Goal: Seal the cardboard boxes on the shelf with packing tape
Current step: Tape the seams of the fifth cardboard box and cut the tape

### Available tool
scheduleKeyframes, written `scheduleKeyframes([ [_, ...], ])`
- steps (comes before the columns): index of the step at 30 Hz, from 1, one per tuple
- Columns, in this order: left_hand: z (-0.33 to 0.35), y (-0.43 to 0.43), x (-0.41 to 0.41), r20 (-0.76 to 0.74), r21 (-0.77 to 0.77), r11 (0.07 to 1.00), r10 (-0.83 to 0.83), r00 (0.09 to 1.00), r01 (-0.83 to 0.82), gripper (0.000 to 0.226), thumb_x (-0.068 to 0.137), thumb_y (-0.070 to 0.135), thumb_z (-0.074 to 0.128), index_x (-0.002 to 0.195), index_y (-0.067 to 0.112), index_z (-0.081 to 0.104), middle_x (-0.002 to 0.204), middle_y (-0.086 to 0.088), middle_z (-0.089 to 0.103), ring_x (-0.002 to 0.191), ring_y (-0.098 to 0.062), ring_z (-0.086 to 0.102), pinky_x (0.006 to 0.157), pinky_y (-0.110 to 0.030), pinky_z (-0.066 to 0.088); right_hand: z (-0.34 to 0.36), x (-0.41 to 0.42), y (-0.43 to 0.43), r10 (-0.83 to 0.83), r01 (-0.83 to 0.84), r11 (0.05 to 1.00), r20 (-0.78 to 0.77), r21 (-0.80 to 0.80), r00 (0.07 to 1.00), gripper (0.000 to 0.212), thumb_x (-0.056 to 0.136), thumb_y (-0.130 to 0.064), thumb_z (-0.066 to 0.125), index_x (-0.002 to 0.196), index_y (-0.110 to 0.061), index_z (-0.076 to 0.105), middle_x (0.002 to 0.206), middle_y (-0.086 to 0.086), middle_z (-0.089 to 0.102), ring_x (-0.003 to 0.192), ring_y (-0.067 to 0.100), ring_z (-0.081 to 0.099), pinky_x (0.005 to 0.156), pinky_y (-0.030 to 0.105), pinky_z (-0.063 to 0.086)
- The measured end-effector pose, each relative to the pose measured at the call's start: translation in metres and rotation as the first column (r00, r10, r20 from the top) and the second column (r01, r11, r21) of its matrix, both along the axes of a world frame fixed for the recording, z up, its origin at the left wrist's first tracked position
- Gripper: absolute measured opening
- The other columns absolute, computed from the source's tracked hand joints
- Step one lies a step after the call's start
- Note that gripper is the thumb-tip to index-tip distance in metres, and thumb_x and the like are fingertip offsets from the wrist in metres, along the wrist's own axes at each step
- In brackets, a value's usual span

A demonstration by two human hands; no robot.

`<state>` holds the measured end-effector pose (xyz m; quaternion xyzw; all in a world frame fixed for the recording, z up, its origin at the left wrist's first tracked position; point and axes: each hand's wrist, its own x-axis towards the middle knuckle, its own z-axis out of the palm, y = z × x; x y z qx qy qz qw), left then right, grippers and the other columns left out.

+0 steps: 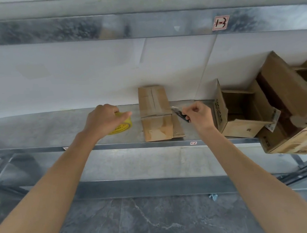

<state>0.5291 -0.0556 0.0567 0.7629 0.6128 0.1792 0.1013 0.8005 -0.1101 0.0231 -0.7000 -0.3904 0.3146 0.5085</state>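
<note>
Left grip (103, 120) is curled round the yellow tape roll (123, 127) on the shelf (35, 129), just left of the small box (155, 114). Right grip (198, 115) pinches a knife (180, 114) at that box's right edge. Tape crosses the box top, so trimming the strip seems the step in hand. The open boxes (244, 113) at the shelf's right end would then need their flaps folded shut.

Left hand (103, 118) grips yellow tape roll (121, 126) mid-frame; right hand (198, 116) pinches dark cutter (180, 114) beside taped box (155, 114) on shelf (54, 127).

Head camera looks forward and down, near the shelf (35, 129).
</note>
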Motion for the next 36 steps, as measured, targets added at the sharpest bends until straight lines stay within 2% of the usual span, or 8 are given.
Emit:
scheduleKeyframes([
  [4,-0.013,0.009,0.005,-0.009,-0.045,0.999,0.011,1.000,-0.011,0.057,0.081,0.061,0.055,0.051,0.016,0.039,0.051,0.001,0.042,0.051,-0.016,0.044,0.053,-0.026,0.030,-0.014,0.004,0.008,-0.008,0.008,0.999,-0.023,-0.035,1.000,0.015,0.086,-0.015,0.066,0.073,-0.013,0.060,0.061,-0.005,0.061,0.060,0.007,0.055,0.065,0.024,0.047],
  [13,-0.056,0.002,0.028,-0.056,-0.118,0.991,0.057,0.997,-0.064,0.056,0.084,0.061,0.053,0.060,0.011,0.056,0.059,-0.002,0.055,0.057,-0.015,0.051,0.051,-0.025,0.027,-0.056,-0.005,0.011,0.011,-0.029,0.988,-0.119,-0.153,0.993,0.008,0.090,-0.014,0.058,0.084,-0.009,0.058,0.069,0.000,0.057,0.062,0.010,0.050,0.061,0.020,0.043],
  [21,-0.068,-0.006,0.047,0.001,-0.094,0.988,0.124,0.992,-0.123,0.051,0.087,0.052,0.053,0.058,0.010,0.048,0.055,-0.003,0.046,0.056,-0.021,0.044,0.053,-0.025,0.028,-0.078,-0.018,0.026,0.047,-0.095,0.978,-0.247,-0.186,0.968,0.020,0.100,-0.022,0.044,0.096,-0.005,0.053,0.070,0.003,0.049,0.062,0.011,0.044,0.060,0.028,0.040],
  [25,-0.070,-0.007,0.045,0.027,-0.112,0.985,0.133,0.991,-0.130,0.053,0.086,0.053,0.053,0.059,0.007,0.050,0.056,-0.006,0.049,0.056,-0.022,0.046,0.053,-0.026,0.029,-0.088,-0.009,0.032,0.125,-0.159,0.931,-0.122,-0.329,0.985,0.011,0.092,-0.010,0.047,0.101,-0.004,0.049,0.088,0.008,0.058,0.075,0.019,0.056,0.067,0.034,0.051],
  [27,-0.070,-0.008,0.045,0.044,-0.118,0.984,0.138,0.989,-0.132,0.055,0.079,0.058,0.048,0.058,0.008,0.049,0.055,-0.005,0.047,0.054,-0.020,0.043,0.053,-0.027,0.030,-0.091,-0.002,0.036,0.189,-0.180,0.924,-0.007,-0.338,0.982,0.006,0.090,-0.013,0.050,0.094,-0.010,0.049,0.082,0.002,0.057,0.068,0.015,0.053,0.054,0.027,0.045],
  [29,-0.069,-0.007,0.045,0.041,-0.133,0.981,0.148,0.988,-0.141,0.054,0.073,0.060,0.042,0.057,0.008,0.049,0.054,-0.004,0.046,0.053,-0.019,0.041,0.054,-0.026,0.030,-0.091,0.010,0.043,0.221,-0.159,0.937,0.175,-0.310,0.960,0.004,0.090,-0.020,0.053,0.090,-0.017,0.051,0.078,-0.003,0.056,0.068,0.012,0.053,0.053,0.024,0.038],
  [33,-0.069,-0.007,0.046,0.038,-0.176,0.967,0.195,0.980,-0.185,0.055,0.067,0.062,0.041,0.057,0.009,0.048,0.053,-0.002,0.044,0.052,-0.018,0.039,0.053,-0.026,0.031,-0.094,0.043,0.066,0.188,-0.079,0.967,0.469,-0.243,0.863,0.010,0.091,-0.030,0.058,0.092,-0.022,0.053,0.091,-0.001,0.060,0.081,0.016,0.056,0.064,0.029,0.042],
  [36,-0.072,-0.009,0.047,0.028,-0.186,0.959,0.224,0.974,-0.215,0.056,0.065,0.064,0.040,0.058,0.010,0.051,0.052,-0.001,0.047,0.051,-0.017,0.041,0.051,-0.026,0.031,-0.100,0.055,0.085,0.252,-0.094,0.949,0.548,-0.300,0.798,0.036,0.088,-0.038,0.062,0.113,-0.014,0.056,0.122,0.008,0.052,0.112,0.026,0.047,0.088,0.036,0.041],
])
